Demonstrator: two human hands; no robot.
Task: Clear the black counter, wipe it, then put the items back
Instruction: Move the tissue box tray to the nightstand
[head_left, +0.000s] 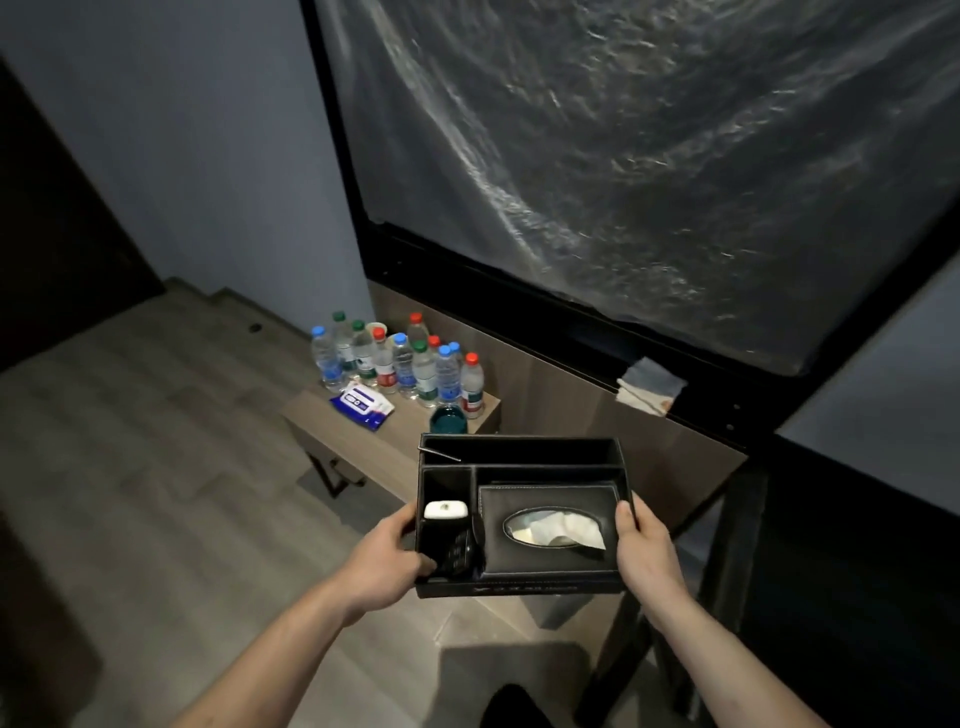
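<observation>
Gripping the organizer (522, 457) by both sides, left hand (382, 564) and right hand (647, 556), I feared tilting would spill the remote (457, 553) by my left thumb.

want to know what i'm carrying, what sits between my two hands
In the head view, a black organizer tray spans from left hand to right hand, holding remotes and a tissue box.
</observation>
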